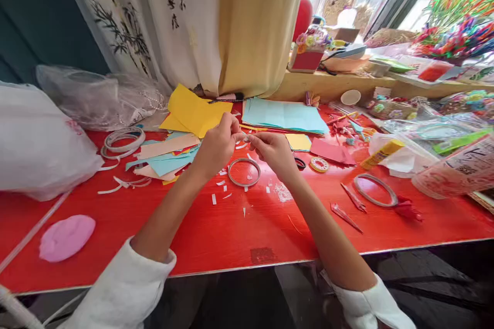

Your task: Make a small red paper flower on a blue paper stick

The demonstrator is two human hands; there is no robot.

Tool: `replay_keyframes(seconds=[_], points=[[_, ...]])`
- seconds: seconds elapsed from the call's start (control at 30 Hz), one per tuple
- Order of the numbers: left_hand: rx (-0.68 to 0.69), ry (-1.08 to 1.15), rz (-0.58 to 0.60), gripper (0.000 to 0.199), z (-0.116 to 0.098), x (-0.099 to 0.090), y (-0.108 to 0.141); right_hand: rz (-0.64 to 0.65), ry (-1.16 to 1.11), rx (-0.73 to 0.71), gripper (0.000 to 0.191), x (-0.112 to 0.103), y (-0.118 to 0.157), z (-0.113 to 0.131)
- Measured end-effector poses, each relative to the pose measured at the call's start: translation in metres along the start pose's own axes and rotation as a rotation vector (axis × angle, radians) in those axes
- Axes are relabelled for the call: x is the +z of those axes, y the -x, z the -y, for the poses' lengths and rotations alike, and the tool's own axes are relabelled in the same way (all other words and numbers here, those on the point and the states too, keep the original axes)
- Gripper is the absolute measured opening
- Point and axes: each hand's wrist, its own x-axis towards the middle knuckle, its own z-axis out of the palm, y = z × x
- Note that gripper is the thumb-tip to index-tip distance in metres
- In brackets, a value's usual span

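Observation:
My left hand (221, 144) and my right hand (275, 154) meet over the middle of the red table, fingertips pinched close together. Between them is a small white piece (244, 138), too small to make out fully. Just below my hands a thin grey ring (260, 170) lies flat on the table. Small white scraps (214, 199) are scattered around it. Close to my right hand lie a black ring-shaped item (300, 163) and a roll of tape (319, 169).
Yellow paper (193, 113) and light-blue sheets (285, 115) lie behind my hands. Coiled white strips (116, 151) and pink material (67, 237) are at left. At right are a yellow glue stick (382, 154), red folded pieces (346, 217) and a plastic tub (455, 169).

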Motion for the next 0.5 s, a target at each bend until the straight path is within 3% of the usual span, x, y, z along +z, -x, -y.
replay_keyframes(seconds=[0.5], points=[[0.03, -0.07, -0.008, 0.015, 0.0053, 0.0028, -0.0009, -0.004, -0.016, 0.023, 0.034, 0.0, 0.0027, 0.0015]])
